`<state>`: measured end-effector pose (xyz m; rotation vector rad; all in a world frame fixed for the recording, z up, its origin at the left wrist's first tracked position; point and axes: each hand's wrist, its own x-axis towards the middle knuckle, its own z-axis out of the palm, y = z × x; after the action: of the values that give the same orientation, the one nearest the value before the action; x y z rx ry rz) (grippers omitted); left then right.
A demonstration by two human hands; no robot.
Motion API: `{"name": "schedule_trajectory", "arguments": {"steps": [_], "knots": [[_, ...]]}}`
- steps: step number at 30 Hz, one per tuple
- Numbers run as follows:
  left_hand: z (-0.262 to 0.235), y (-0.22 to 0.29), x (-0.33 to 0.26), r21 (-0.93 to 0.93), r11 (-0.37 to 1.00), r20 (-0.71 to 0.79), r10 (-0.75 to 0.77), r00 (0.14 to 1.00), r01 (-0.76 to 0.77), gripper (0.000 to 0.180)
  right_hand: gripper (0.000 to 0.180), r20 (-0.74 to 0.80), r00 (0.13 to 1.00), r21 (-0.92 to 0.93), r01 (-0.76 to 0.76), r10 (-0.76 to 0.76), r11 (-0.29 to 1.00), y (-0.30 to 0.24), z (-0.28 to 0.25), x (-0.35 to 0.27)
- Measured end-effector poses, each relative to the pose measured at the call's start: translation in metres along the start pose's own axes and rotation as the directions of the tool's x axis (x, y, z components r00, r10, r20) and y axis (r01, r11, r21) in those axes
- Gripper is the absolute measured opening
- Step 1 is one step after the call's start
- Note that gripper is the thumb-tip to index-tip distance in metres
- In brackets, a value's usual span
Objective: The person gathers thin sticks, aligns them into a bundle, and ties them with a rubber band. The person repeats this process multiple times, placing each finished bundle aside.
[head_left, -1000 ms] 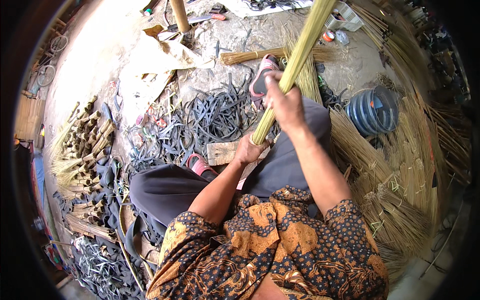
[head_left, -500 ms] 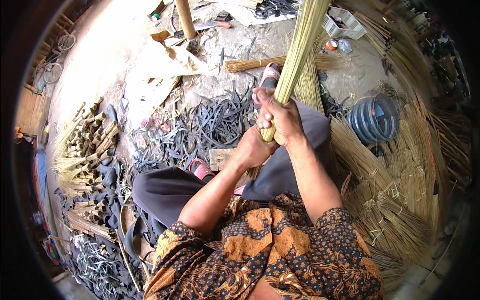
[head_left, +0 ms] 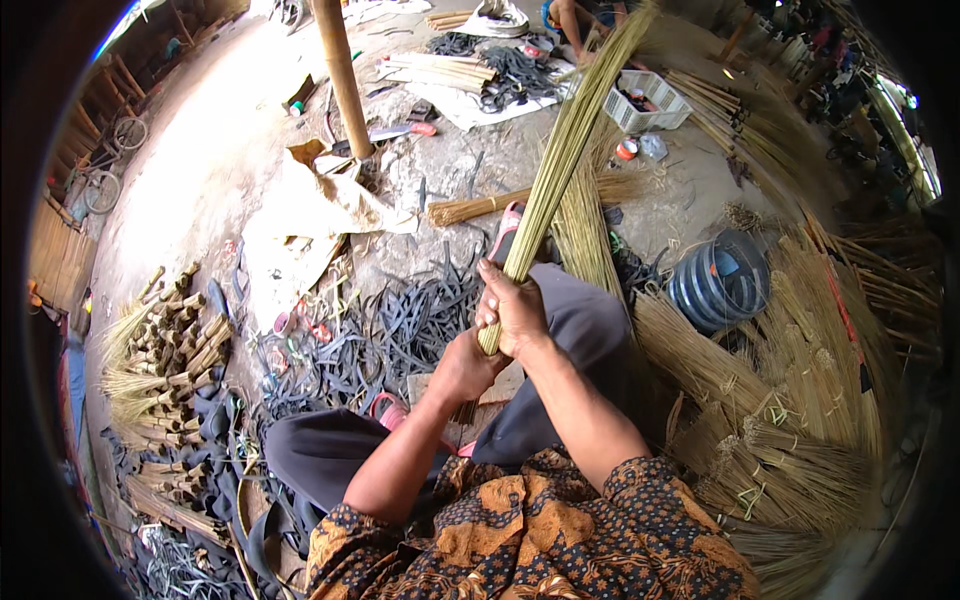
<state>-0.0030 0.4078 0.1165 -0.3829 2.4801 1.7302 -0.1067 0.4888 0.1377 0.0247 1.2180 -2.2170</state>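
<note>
Both my hands grip a long bundle of thin palm-rib sticks (head_left: 562, 170) that slants up and to the right in front of me. Wrapped round its lower part is my left hand (head_left: 467, 366), the cut ends showing just below it. Directly above, my right hand (head_left: 515, 315) closes on the same bundle, its thumb lying along the sticks. Below the hands, near my foot, is a small wooden block (head_left: 492, 388), partly hidden by my left wrist. Another stick bundle (head_left: 583, 228) lies on the ground beyond my right knee.
Black rubber strips (head_left: 400, 325) are heaped ahead of my legs. Finished-looking tied bundles (head_left: 175, 345) are stacked at left. To the right stand a blue ribbed bucket (head_left: 715, 285) and piles of sticks (head_left: 760, 370). A bamboo post (head_left: 342, 80), white crate (head_left: 648, 105) and another person's arm (head_left: 570, 25) are farther off.
The view has tilted upward, bringing the crate, post and another person further into sight. Both hands keep hold of the bundle, which now appears lower and farther left.
</note>
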Motion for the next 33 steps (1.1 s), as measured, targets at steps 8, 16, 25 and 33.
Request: {"name": "schedule_trajectory", "arguments": {"steps": [8,16,25,33], "knots": [[-0.019,-0.004,-0.007,0.077,0.992,-0.143,-0.084,0.986,0.095,0.033,0.033,0.041,0.999,-0.027,0.007,-0.005,1.000,0.027,0.015,0.013],[-0.161,0.008,-0.009,0.347,0.918,-0.285,-0.090,0.954,0.190,0.036,0.032,0.149,0.984,-0.359,0.145,-0.097,0.922,0.066,-0.049,0.086],[-0.200,0.006,-0.018,0.198,0.959,-0.423,-0.102,0.900,0.201,0.032,0.029,-0.174,0.983,-0.974,-0.181,0.056,0.137,0.214,-0.141,0.109],[-0.209,0.004,-0.025,0.041,0.950,-0.448,-0.259,0.856,0.308,0.030,0.026,-0.212,0.969,-0.955,-0.178,0.126,-0.238,0.259,-0.136,0.124]]}}
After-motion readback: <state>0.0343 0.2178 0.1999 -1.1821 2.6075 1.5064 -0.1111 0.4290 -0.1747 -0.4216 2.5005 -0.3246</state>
